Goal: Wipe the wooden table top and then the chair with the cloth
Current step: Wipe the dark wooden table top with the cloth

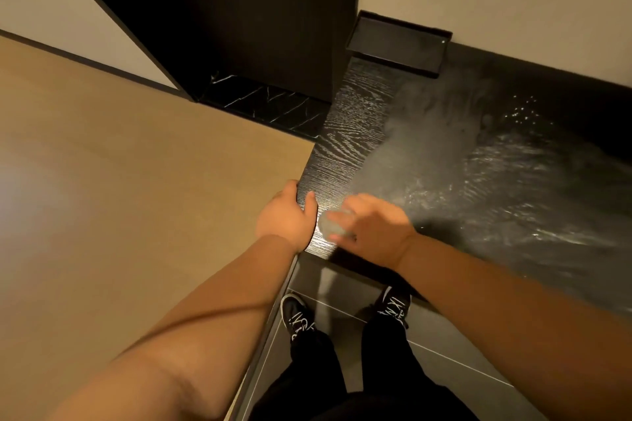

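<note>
The right hand (376, 229) is lying low on the table (342, 133), its fingers bent over a small grey cloth (333, 225) and its thumb tucked against the near side of the wad, so it is gripping the cloth and pressing it onto the wood. The hand and cloth are both blurring, so I cannot make out the fingers one by one. The cloth is sitting at the table's near left corner, just beside the left hand (285, 215). That hand is clasping the corner itself, thumb lying on the top and fingers curling over the left edge.

Spreading out to the right of the cloth, pale damp streaks (478, 164) are glistening across the dark grained wood. At the far end, against the wall, a shallow black tray (400, 44) is resting on the table. A tall dark cabinet (222, 10) is standing to its left on a black veined base (266, 102). A smooth tan surface (136, 164) is meeting the table's left edge. Below, two black shoes (295, 316) are standing on grey floor tiles (342, 284).
</note>
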The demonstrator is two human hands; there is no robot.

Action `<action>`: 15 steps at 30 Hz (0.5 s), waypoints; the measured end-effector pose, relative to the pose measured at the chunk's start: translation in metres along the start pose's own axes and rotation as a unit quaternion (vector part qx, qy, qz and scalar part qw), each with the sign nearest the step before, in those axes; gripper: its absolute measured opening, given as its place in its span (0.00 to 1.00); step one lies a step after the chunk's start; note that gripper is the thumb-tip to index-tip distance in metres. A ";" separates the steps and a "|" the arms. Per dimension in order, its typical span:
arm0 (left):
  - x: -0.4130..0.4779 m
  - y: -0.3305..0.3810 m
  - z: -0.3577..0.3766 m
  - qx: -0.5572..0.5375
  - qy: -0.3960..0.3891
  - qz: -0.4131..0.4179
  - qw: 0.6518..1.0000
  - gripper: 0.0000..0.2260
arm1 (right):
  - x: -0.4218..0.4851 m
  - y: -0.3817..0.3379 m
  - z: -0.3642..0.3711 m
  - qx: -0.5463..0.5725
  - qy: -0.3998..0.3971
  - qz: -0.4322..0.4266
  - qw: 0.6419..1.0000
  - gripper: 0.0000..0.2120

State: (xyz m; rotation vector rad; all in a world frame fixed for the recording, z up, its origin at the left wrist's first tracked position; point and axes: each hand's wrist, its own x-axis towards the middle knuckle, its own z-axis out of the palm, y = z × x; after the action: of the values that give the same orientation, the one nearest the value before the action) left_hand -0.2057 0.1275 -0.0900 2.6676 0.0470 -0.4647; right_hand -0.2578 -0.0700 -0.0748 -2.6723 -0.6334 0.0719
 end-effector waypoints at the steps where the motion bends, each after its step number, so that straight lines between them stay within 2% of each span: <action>1: 0.000 -0.001 0.001 0.003 0.000 0.001 1.000 0.23 | 0.003 0.013 -0.007 0.010 0.019 0.050 0.999 0.09; 3: -0.001 0.000 0.002 0.011 -0.002 0.000 1.000 0.25 | 0.007 0.032 -0.016 0.007 0.057 0.148 0.987 0.12; 5: 0.000 0.001 0.000 0.019 -0.003 -0.002 1.000 0.25 | 0.008 0.026 -0.017 -0.029 0.063 0.185 0.980 0.15; 6: -0.001 0.003 -0.001 0.025 -0.005 -0.002 1.000 0.25 | 0.005 0.012 -0.014 -0.059 0.051 0.159 0.984 0.15; 8: -0.003 0.006 -0.003 0.035 -0.007 -0.006 0.999 0.23 | -0.009 -0.019 0.000 -0.084 0.019 0.023 0.996 0.14; 11: -0.005 0.009 -0.005 0.053 -0.011 -0.015 0.998 0.20 | -0.025 -0.023 0.004 -0.036 0.011 -0.022 0.999 0.15; 13: -0.006 0.011 -0.006 0.076 -0.007 -0.010 0.997 0.20 | -0.020 -0.007 -0.002 -0.034 -0.007 0.022 0.999 0.17; 15: -0.008 0.012 -0.007 0.079 0.004 0.012 0.997 0.20 | -0.009 0.010 -0.017 -0.020 -0.014 0.126 0.992 0.20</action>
State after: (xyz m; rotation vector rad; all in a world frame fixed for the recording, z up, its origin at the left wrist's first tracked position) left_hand -0.2098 0.1199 -0.0768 2.8207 -0.0201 -0.4689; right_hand -0.2598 -0.0884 -0.0634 -2.7810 -0.3055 0.1676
